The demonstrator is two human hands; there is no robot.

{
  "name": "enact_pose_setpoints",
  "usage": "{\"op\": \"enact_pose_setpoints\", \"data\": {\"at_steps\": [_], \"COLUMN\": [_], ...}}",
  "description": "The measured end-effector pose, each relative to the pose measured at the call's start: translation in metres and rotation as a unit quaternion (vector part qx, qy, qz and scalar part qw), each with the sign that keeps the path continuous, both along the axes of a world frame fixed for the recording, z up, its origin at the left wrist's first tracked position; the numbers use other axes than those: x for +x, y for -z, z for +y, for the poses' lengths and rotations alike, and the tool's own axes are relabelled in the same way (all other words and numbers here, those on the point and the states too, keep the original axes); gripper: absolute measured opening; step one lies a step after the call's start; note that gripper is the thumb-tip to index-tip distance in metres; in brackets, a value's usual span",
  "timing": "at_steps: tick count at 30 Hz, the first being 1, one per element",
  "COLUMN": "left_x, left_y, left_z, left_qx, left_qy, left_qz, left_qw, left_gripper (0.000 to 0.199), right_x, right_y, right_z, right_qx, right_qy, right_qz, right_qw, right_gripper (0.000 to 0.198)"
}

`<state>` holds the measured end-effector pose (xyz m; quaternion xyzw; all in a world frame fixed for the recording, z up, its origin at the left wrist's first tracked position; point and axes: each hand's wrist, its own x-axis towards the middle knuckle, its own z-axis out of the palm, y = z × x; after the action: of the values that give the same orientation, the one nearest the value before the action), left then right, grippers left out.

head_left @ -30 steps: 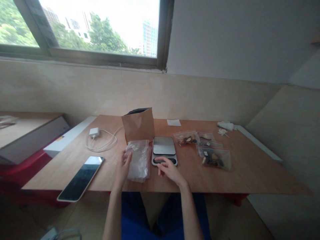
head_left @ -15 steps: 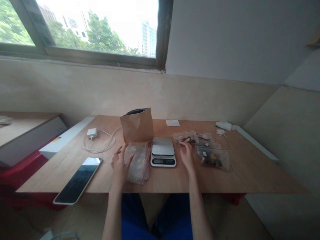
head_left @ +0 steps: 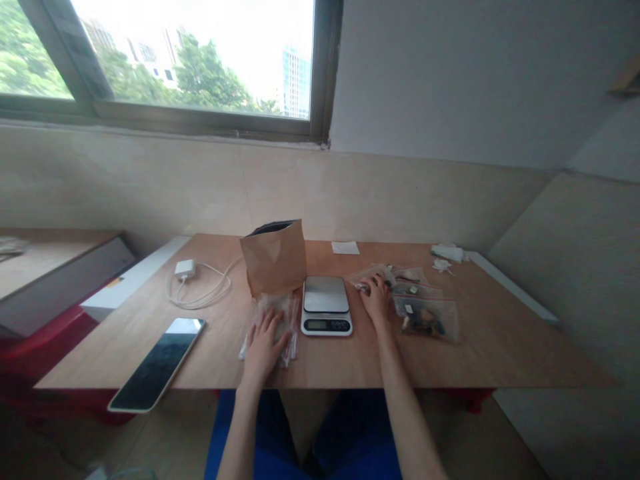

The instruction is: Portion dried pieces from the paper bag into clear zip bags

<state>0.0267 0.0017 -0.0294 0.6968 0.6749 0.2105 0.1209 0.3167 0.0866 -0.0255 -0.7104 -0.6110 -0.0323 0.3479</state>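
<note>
My left hand [head_left: 265, 343] lies palm down, fingers spread, on a stack of clear zip bags [head_left: 286, 305] left of the scale. My right hand [head_left: 377, 303] reaches over a clear zip bag with dark and light pieces in it [head_left: 361, 276]. Its fingers are apart and bent, resting on that bag. Two more filled zip bags lie to its right, the nearest [head_left: 445, 317] showing dark and brown pieces and a small white label. Between my hands sits a kitchen scale [head_left: 326, 297] with a bare metal plate.
A brown paper pouch [head_left: 275, 257] stands open-topped behind the zip bags. On the left are a phone [head_left: 157, 367] overhanging the front edge and a white charger [head_left: 185, 269] with coiled cable. A white paper slip [head_left: 345, 248] and crumpled white scraps [head_left: 447, 252] lie at the back.
My left hand has come down from above the left edge of the zip bags onto the stack. My right hand has moved slightly right, its fingers now spread over the filled bag.
</note>
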Motion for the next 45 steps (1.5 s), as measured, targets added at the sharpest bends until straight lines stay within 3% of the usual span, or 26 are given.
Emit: {"op": "enact_pose_setpoints", "data": {"at_steps": [4, 7, 10, 12, 16, 20, 23, 27, 30, 32, 35, 37, 40, 42, 45], "left_x": [-0.002, -0.002, 0.005, 0.015, 0.040, 0.050, 0.049, 0.050, 0.053, 0.054, 0.054, 0.053, 0.053, 0.053, 0.051], "left_y": [0.004, 0.002, -0.017, -0.037, -0.077, -0.092, -0.089, -0.082, -0.081, -0.082, -0.083, -0.085, -0.089, -0.093, -0.098], "left_z": [0.001, 0.004, 0.003, -0.001, -0.015, -0.027, -0.029, -0.029, -0.029, -0.028, -0.028, -0.029, -0.032, -0.035, -0.037], "left_qx": [0.041, 0.080, 0.125, 0.140, 0.071, 0.010, -0.031, -0.086, -0.069, -0.050, -0.008, 0.030, 0.055, 0.052, 0.044], "left_qy": [-0.012, -0.025, -0.046, 0.008, 0.116, 0.150, 0.155, 0.139, 0.110, 0.085, 0.049, 0.038, 0.031, 0.020, 0.022], "left_qz": [-0.037, -0.090, -0.172, -0.254, -0.397, -0.443, -0.494, -0.552, -0.572, -0.574, -0.559, -0.538, -0.518, -0.518, -0.518], "left_qw": [0.998, 0.992, 0.976, 0.957, 0.908, 0.883, 0.855, 0.817, 0.810, 0.813, 0.827, 0.842, 0.853, 0.854, 0.854], "left_gripper": [0.041, 0.034, 0.031, 0.033, 0.040, 0.029, 0.030, 0.037, 0.038, 0.038, 0.036, 0.034, 0.030, 0.031, 0.037], "right_x": [0.001, -0.010, -0.029, -0.043, -0.069, -0.085, -0.091, -0.103, -0.115, -0.121, -0.127, -0.130, -0.137, -0.143, -0.147], "right_y": [-0.019, -0.039, -0.059, -0.071, -0.085, -0.087, -0.083, -0.075, -0.073, -0.075, -0.082, -0.086, -0.092, -0.095, -0.098], "right_z": [-0.024, -0.054, -0.083, -0.095, -0.107, -0.111, -0.111, -0.111, -0.114, -0.116, -0.121, -0.124, -0.129, -0.133, -0.137], "right_qx": [0.041, 0.083, 0.121, 0.119, 0.070, 0.016, 0.012, 0.059, 0.093, 0.123, 0.135, 0.051, -0.067, -0.080, -0.077], "right_qy": [-0.088, -0.059, -0.037, -0.037, -0.095, -0.175, -0.183, -0.109, -0.064, -0.044, -0.054, -0.152, -0.299, -0.328, -0.329], "right_qz": [0.120, 0.245, 0.361, 0.437, 0.553, 0.588, 0.566, 0.472, 0.384, 0.342, 0.325, 0.348, 0.372, 0.376, 0.366], "right_qw": [0.988, 0.964, 0.924, 0.891, 0.825, 0.790, 0.804, 0.873, 0.917, 0.931, 0.935, 0.924, 0.876, 0.863, 0.867], "right_gripper": [0.025, 0.028, 0.033, 0.033, 0.032, 0.028, 0.029, 0.033, 0.027, 0.029, 0.027, 0.020, 0.028, 0.028, 0.027]}}
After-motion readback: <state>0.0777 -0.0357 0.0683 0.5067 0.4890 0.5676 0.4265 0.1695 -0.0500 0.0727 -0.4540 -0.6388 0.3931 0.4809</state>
